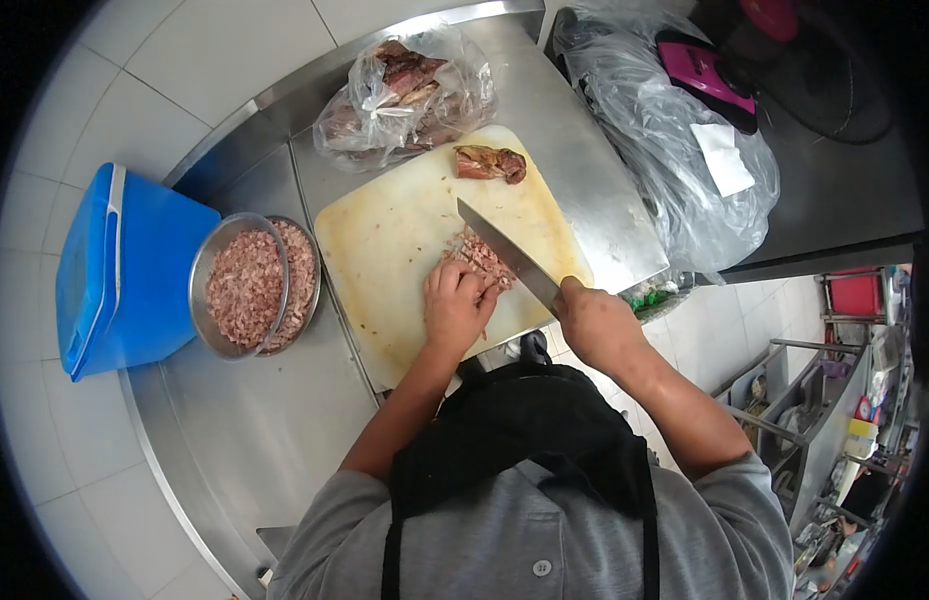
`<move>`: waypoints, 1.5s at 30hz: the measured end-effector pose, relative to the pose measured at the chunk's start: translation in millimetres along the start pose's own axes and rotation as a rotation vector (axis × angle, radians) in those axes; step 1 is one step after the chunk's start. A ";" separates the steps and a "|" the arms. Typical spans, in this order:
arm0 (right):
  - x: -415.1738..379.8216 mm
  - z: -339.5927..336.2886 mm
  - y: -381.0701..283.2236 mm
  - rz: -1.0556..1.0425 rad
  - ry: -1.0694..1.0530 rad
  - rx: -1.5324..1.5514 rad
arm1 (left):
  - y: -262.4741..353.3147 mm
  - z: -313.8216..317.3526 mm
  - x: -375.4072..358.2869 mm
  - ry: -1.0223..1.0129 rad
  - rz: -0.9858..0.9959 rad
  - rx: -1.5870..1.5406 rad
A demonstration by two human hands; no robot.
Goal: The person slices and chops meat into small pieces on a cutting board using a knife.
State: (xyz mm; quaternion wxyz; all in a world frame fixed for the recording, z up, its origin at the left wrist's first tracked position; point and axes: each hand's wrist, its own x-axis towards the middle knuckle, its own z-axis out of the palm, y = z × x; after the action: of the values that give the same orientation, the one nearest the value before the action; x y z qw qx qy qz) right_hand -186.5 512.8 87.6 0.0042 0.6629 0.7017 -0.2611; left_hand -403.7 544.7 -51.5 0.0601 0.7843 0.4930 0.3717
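My right hand [597,322] is wrapped round the handle of a large kitchen knife [509,256], its wide blade slanting to the upper left across a worn cutting board [379,250]. Left of the blade lies a small heap of chopped meat [496,266]. Curled fingers of my left hand [454,300] press against the near side of this heap, hiding part of it. Farther up the board sits a larger chunk of browned meat [489,164], apart from both hands and the knife.
Behind the board is a clear plastic bag of meat [409,100]. Two metal bowls of diced meat, the front bowl [199,300] overlapping the other, stand left beside a blue cooler box [149,270]. A large plastic bag [644,110] and a pink object [699,72] are at the right.
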 end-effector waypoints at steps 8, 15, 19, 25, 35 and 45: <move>-9.4 -9.6 -25.2 -0.066 -0.129 -0.112 | -20.8 -18.9 12.2 -0.070 -0.029 -0.214; -13.3 -22.3 -40.8 -0.058 -0.253 -0.208 | -25.2 -13.8 7.6 -0.079 -0.043 -0.220; 4.3 0.3 -40.6 -0.079 -0.214 -0.117 | -27.2 -14.5 9.1 -0.091 -0.074 -0.247; 27.7 24.2 -33.4 -0.092 -0.156 -0.100 | -24.6 -18.1 3.8 -0.111 -0.077 -0.253; -11.2 -22.7 -39.5 -0.033 -0.292 -0.209 | -26.6 -17.1 6.7 -0.075 -0.057 -0.251; 38.2 28.8 -35.5 -0.091 -0.204 -0.079 | -27.6 -16.7 2.5 -0.060 -0.063 -0.228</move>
State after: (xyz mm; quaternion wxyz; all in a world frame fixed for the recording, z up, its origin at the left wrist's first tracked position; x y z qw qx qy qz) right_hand -234.0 538.1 62.0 0.0900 0.5998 0.7366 -0.2994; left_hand -433.9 556.2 -51.0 0.1751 0.7673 0.4697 0.3999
